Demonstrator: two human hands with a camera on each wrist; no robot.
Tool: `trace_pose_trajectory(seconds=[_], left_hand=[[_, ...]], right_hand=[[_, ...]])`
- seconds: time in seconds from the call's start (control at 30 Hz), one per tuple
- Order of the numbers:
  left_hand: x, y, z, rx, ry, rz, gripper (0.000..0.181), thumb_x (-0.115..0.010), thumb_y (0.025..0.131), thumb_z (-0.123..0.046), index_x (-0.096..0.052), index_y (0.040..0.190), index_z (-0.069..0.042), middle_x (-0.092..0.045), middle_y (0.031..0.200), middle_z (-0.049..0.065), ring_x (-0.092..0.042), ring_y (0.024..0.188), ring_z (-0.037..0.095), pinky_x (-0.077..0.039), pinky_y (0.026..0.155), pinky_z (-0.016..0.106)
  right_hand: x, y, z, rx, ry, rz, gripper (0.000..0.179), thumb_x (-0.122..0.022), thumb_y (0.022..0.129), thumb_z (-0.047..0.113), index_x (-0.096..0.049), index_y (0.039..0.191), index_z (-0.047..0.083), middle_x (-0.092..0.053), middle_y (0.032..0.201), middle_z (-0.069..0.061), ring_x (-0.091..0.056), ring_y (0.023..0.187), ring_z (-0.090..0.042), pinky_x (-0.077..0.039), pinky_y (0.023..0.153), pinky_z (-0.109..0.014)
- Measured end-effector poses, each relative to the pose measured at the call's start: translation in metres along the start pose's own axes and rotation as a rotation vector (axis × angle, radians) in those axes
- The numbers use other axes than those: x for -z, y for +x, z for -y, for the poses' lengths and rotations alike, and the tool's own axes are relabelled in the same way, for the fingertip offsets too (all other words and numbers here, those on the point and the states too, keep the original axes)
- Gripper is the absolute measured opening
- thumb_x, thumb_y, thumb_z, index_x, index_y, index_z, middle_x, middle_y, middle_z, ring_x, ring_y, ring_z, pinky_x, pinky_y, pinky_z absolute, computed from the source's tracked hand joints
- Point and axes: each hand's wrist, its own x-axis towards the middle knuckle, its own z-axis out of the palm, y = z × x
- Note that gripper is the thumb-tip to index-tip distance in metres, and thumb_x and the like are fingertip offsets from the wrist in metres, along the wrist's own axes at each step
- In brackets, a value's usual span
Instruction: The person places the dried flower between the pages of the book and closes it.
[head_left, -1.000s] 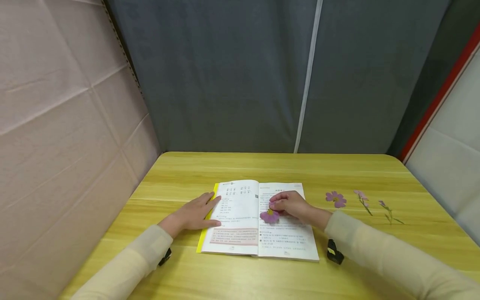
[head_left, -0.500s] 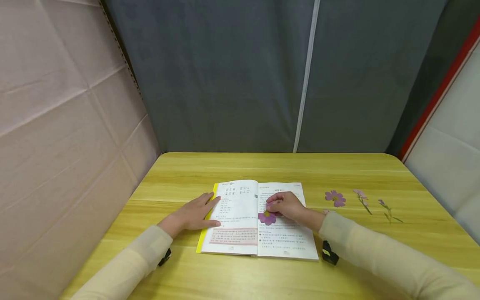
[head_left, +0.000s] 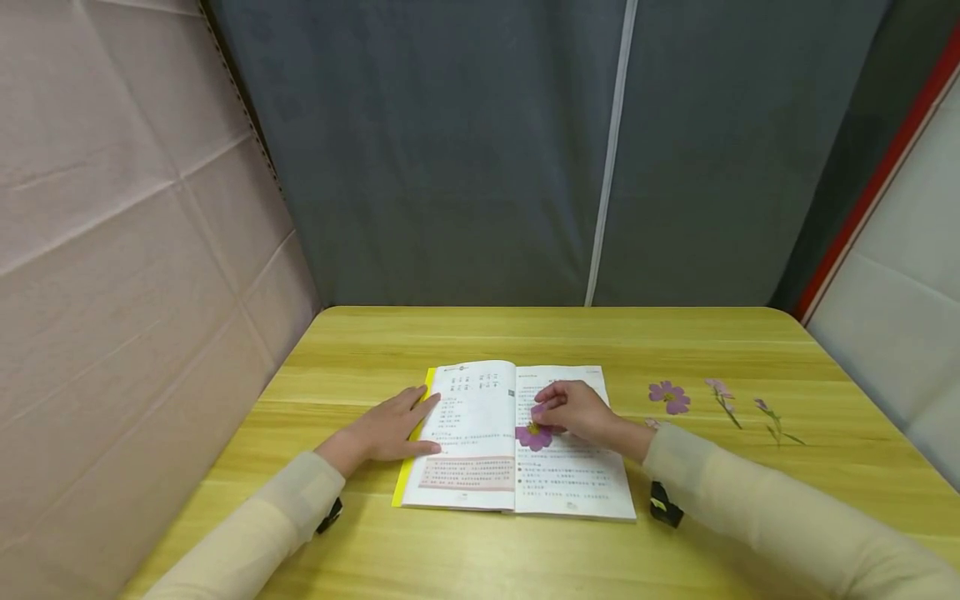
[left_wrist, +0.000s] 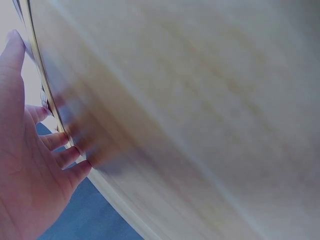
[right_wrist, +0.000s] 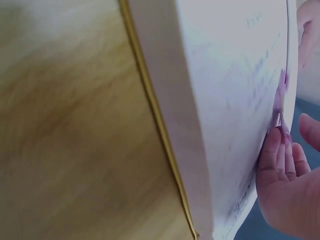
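Note:
An open book (head_left: 480,442) with printed pages and a yellow cover edge lies on the wooden table. My left hand (head_left: 390,427) rests spread over the left page's outer edge; the left wrist view has its fingertips (left_wrist: 75,172) along the tabletop. On the right page, near the spine, lies a flat purple flower (head_left: 534,438) with a yellow centre. My right hand (head_left: 581,412) is over that page, its fingertips touching the flower's upper petals and partly covering them. From the right wrist, the thumb (right_wrist: 310,131) stands apart from the fingers beside the flower (right_wrist: 281,95).
Right of the book lie another purple flower (head_left: 669,397), a pale pink flower sprig (head_left: 724,402) and a thin green-stemmed sprig (head_left: 778,423). A pale petal (head_left: 652,422) shows behind the right sleeve. A grey curtain (head_left: 450,167) stands behind the table (head_left: 480,333).
The right hand and the purple flower have shifted slightly left toward the spine, and the flower has turned a little. The pale petal has come into view by the sleeve. The left hand stays put.

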Motion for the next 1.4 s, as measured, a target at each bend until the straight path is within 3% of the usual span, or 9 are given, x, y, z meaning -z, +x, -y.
trace_pose_trajectory(seconds=[0.27,0.5,0.63,0.87,1.03,1.23,1.4], left_hand=[[0.001,0.0,-0.001,0.023,0.01,0.014,0.096,-0.043,0.087,-0.074,-0.017,0.157,-0.014,-0.016,0.158,0.019,-0.019,0.144,0.033,-0.024,0.112,0.046],[0.001,-0.001,0.0,0.012,0.015,0.007,0.096,-0.042,0.087,-0.075,-0.018,0.157,-0.013,-0.018,0.158,0.019,-0.02,0.143,0.034,-0.025,0.111,0.047],[0.001,-0.001,-0.001,0.01,0.009,0.004,0.096,-0.042,0.087,-0.075,-0.019,0.157,-0.013,-0.018,0.158,0.02,-0.021,0.143,0.035,-0.025,0.111,0.048],[-0.003,0.0,0.0,0.018,0.021,0.004,0.096,-0.042,0.087,-0.075,-0.018,0.157,-0.014,-0.018,0.158,0.019,-0.02,0.144,0.033,-0.025,0.111,0.046],[-0.003,0.0,0.0,0.024,0.024,0.004,0.096,-0.043,0.087,-0.075,-0.018,0.157,-0.014,-0.018,0.158,0.019,-0.02,0.144,0.033,-0.025,0.112,0.046],[-0.001,-0.001,-0.001,0.009,0.021,0.0,0.095,-0.044,0.088,-0.073,-0.021,0.156,-0.012,-0.019,0.157,0.021,-0.021,0.143,0.035,-0.026,0.111,0.047],[0.001,-0.001,-0.002,0.004,0.008,0.005,0.094,-0.044,0.088,-0.072,-0.021,0.156,-0.011,-0.019,0.157,0.021,-0.021,0.143,0.035,-0.025,0.111,0.048]], right_hand=[[0.023,0.002,0.004,0.177,-0.214,-0.047,0.024,-0.073,0.085,0.001,-0.065,0.105,-0.007,-0.065,0.09,-0.009,-0.061,0.083,-0.02,-0.052,0.077,-0.034],[0.046,0.006,0.004,0.26,-0.408,-0.106,0.033,-0.074,0.087,0.011,-0.065,0.116,-0.002,-0.064,0.115,-0.015,-0.058,0.109,-0.034,-0.046,0.093,-0.048],[0.059,0.011,0.0,0.339,-0.576,-0.084,0.048,-0.076,0.087,0.021,-0.061,0.126,-0.001,-0.058,0.129,-0.018,-0.05,0.123,-0.038,-0.039,0.101,-0.052],[0.075,0.021,-0.021,0.528,-0.772,-0.043,0.061,-0.074,0.088,0.032,-0.055,0.133,-0.005,-0.051,0.137,-0.025,-0.044,0.128,-0.041,-0.033,0.105,-0.055],[0.081,0.024,-0.029,0.53,-0.879,-0.006,0.066,-0.066,0.093,0.037,-0.049,0.137,-0.008,-0.043,0.143,-0.028,-0.034,0.134,-0.046,-0.026,0.107,-0.059],[0.083,0.027,-0.034,0.448,-0.974,0.061,0.072,-0.058,0.096,0.044,-0.041,0.142,-0.01,-0.037,0.146,-0.03,-0.028,0.137,-0.047,-0.021,0.109,-0.059],[0.084,0.029,-0.037,0.382,-0.993,0.087,0.075,-0.054,0.096,0.05,-0.042,0.141,-0.01,-0.037,0.145,-0.031,-0.026,0.137,-0.048,-0.019,0.109,-0.06]])
